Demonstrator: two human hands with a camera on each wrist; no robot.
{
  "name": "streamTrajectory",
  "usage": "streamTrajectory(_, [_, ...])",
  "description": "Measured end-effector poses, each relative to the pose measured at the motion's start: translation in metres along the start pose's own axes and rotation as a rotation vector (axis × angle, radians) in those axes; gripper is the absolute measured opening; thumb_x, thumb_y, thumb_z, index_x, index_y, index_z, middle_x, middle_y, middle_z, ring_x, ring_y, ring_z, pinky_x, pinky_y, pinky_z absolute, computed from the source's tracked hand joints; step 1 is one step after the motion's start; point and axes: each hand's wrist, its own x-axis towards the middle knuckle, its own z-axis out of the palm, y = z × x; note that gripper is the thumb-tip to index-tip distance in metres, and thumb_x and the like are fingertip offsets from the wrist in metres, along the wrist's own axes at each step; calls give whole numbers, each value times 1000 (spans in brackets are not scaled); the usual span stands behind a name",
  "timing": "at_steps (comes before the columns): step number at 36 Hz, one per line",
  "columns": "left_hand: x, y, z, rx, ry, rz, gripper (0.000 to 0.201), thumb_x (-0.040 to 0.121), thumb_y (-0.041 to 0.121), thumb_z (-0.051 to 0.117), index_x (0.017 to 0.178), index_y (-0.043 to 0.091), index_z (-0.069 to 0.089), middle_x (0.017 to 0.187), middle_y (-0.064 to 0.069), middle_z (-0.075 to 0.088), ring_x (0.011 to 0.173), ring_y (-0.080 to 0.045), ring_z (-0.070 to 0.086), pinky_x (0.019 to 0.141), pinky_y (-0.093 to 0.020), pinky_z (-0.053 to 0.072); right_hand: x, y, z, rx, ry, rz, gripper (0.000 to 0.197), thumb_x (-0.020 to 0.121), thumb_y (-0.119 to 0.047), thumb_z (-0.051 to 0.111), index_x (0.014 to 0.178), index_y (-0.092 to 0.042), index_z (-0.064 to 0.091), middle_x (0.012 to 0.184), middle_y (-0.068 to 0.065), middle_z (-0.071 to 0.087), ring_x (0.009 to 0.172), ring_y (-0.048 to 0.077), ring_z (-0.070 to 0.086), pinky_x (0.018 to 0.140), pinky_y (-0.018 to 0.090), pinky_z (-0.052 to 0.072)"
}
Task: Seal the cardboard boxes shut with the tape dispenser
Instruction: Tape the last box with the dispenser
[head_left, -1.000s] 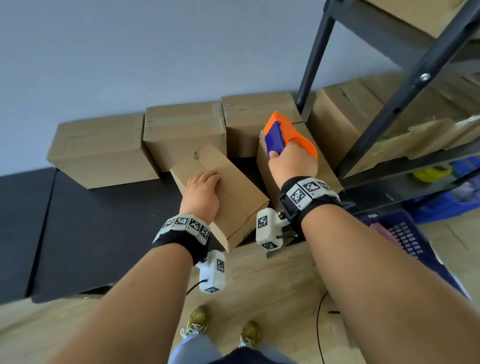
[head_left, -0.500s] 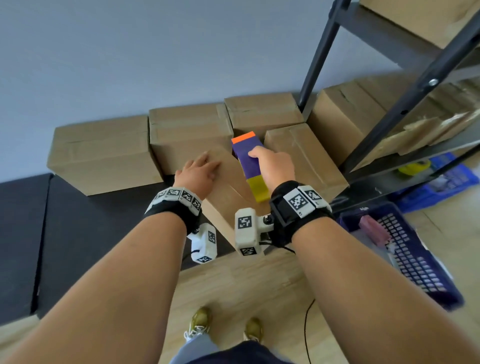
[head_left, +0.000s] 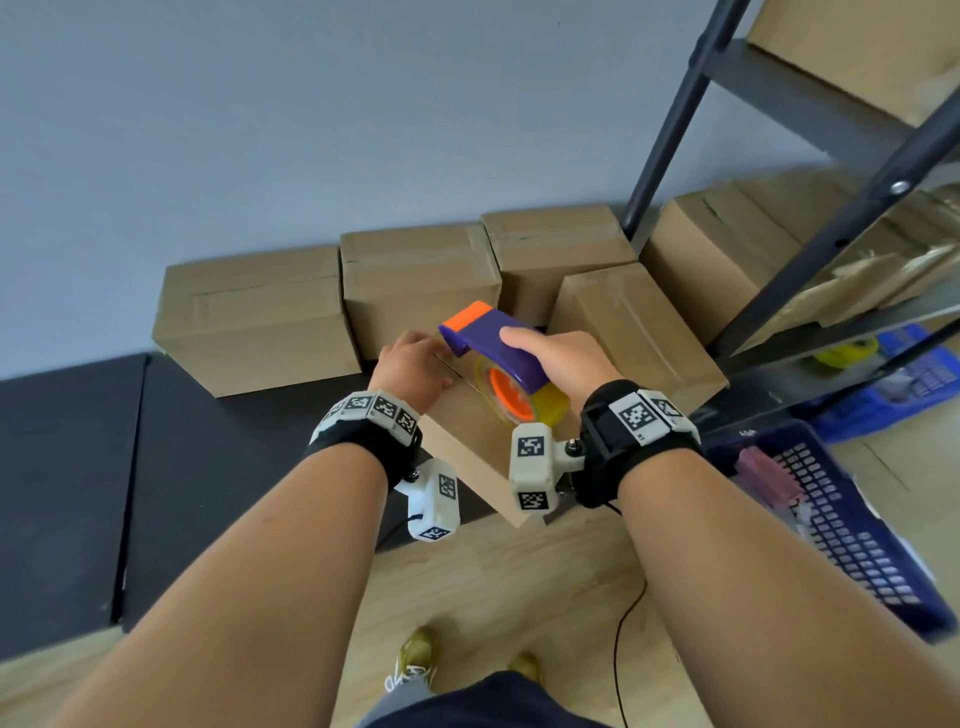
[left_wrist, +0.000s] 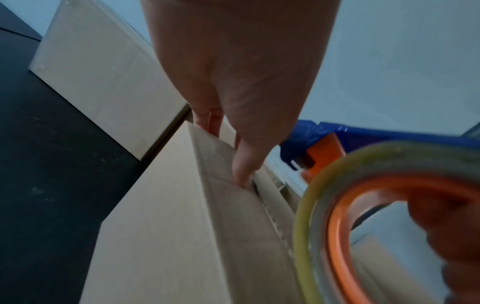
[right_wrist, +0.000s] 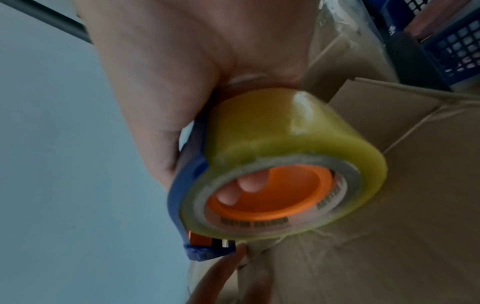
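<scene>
Right hand (head_left: 563, 358) is gripping the tape dispenser (head_left: 498, 345) through its core; left hand (head_left: 413, 366) is pressing flat on the light, stiff cardboard box (head_left: 467, 441) mid-frame.

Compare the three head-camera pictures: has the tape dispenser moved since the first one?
Yes. The tape dispenser, gripped by the right hand, has swung left from over the angled box by the shelf post to above the near box.
</scene>
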Motion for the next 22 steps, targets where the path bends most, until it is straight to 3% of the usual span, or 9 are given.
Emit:
streamTrajectory(2, [2, 0, -7, -4, -3, 3, 33, 85, 9, 56, 112, 23, 70, 124, -6, 59, 114, -28, 55, 99, -31, 40, -2, 3, 1, -14, -17, 0, 26, 83, -37, 78, 80, -11, 75, 73, 3, 73, 55, 9, 65, 52, 17, 48])
streamTrajectory(5, [6, 0, -21, -100, 73, -107, 35, 92, 6, 47, 116, 18, 69, 118, -8, 67, 111, -27, 59, 93, -30, 43, -1, 4, 0, -43, -5, -15, 31, 83, -40, 76, 84, -9, 76, 81, 5, 74, 67, 15, 65, 63, 22, 47])
streamTrajectory(7, [12, 4, -29, -275, 94, -198, 32, 94, 8, 44, 115, 11, 68, 106, -11, 70, 100, -29, 63, 89, -34, 48, -1, 4, 0, -64, -4, -22, 34, 83, -42, 75, 84, -8, 76, 83, 7, 73, 70, 18, 63, 67, 26, 45])
streamTrajectory(10, [19, 16, -36, -661, -40, -377, 26, 100, 14, 40, 93, 1, 61, 74, -9, 62, 62, -23, 59, 63, -29, 52, -3, 3, -1, -90, -16, -34, 33, 86, -43, 73, 79, -10, 73, 79, 6, 70, 67, 17, 60, 64, 25, 43])
streamTrajectory(13, [15, 21, -40, -908, -224, -626, 47, 105, 30, 33, 78, -3, 54, 69, -15, 59, 62, -25, 59, 49, -26, 51, -5, 1, -4, -130, -28, -58, 33, 89, -41, 70, 73, -12, 69, 69, 2, 66, 54, 8, 57, 51, 16, 40])
streamTrajectory(14, [15, 17, -39, -923, -277, -649, 55, 104, 37, 33, 80, -6, 58, 72, -19, 65, 69, -28, 64, 53, -28, 56, -6, 2, -5, -125, -34, -65, 33, 90, -39, 70, 71, -12, 68, 65, 1, 64, 47, 4, 56, 45, 13, 39])
streamTrajectory(15, [15, 12, -38, -934, -336, -656, 62, 102, 44, 33, 84, -8, 61, 77, -21, 70, 78, -31, 68, 65, -31, 59, -7, 1, -7, -115, -44, -72, 33, 91, -36, 69, 70, -11, 66, 62, 1, 63, 40, 1, 54, 41, 11, 37])
streamTrajectory(17, [17, 5, -35, -995, -441, -666, 71, 98, 55, 33, 92, -8, 65, 88, -22, 72, 94, -33, 68, 92, -40, 53, -8, 1, -9, -93, -66, -79, 32, 92, -33, 69, 71, -8, 66, 61, 3, 63, 35, -1, 53, 38, 10, 37])
streamTrajectory(22, [22, 9, -33, -1029, -428, -648, 46, 93, 50, 53, 85, 6, 66, 85, -12, 71, 84, -26, 64, 103, -43, 42, -7, 1, -10, -108, -69, -85, 33, 92, -35, 69, 71, -10, 66, 61, 2, 64, 35, -2, 53, 38, 9, 36])
